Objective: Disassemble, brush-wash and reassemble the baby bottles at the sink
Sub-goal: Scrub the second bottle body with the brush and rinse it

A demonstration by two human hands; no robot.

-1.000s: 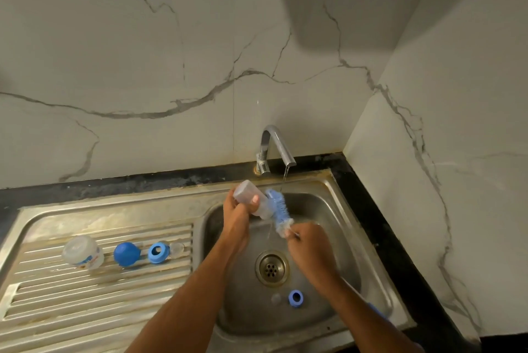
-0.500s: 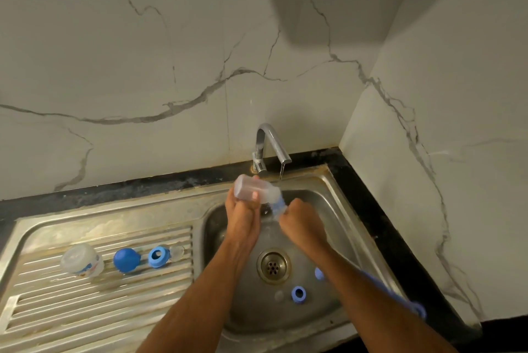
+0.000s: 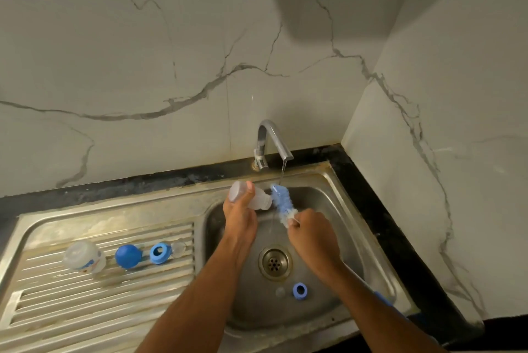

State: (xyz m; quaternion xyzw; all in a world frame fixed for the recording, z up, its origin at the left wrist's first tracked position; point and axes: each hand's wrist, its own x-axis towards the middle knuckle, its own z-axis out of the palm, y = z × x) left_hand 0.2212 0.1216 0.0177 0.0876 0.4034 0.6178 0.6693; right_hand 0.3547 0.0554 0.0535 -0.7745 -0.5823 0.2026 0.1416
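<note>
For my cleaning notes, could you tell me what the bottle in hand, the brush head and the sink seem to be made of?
Baby bottle: seemingly translucent, frosted plastic; the thumb shows dimly through it.
Brush head: blue and white bristles, probably synthetic; fuzzy outline.
Sink: likely stainless steel, brushed and dull; grey metallic sheen, stained rim.

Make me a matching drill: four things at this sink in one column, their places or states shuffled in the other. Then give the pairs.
Things
1. bottle
2. brush
3. blue cap
4. blue ring

Places
A. on the basin floor, near the drain
B. in the left hand's grip
C. on the ribbed drainboard
D. in the right hand's grip, bristles outside the bottle mouth

Pairs: 1-B, 2-D, 3-C, 4-A
</note>
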